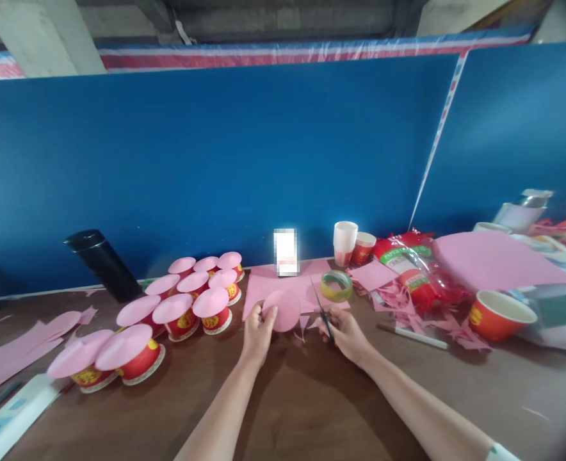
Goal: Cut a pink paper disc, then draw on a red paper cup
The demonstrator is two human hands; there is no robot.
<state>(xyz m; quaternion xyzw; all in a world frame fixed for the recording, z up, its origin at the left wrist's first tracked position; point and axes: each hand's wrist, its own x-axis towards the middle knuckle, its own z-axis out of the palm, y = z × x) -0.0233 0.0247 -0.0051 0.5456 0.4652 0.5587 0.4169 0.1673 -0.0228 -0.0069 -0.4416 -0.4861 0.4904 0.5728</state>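
My left hand [258,330] pinches the left edge of a round pink paper disc [283,312] between thumb and fingers. To the right of the disc, my right hand [343,333] is closed around a pair of dark scissors [320,301], whose blades point up and away from me. Under and behind the disc lie flat pink paper sheets [258,285]. A small pink scrap [303,328] sits between my two hands. Just beyond the scissors stands a roll of green-yellow tape [337,286].
On the left, several upside-down red paper cups [182,325] carry pink discs. A black bottle [103,266] leans behind them; a white power strip [16,410] lies nearer. To the right are stacked cups [345,243], a red plastic bag [408,269], pink offcuts, a white pen [422,337] and an orange cup [499,317].
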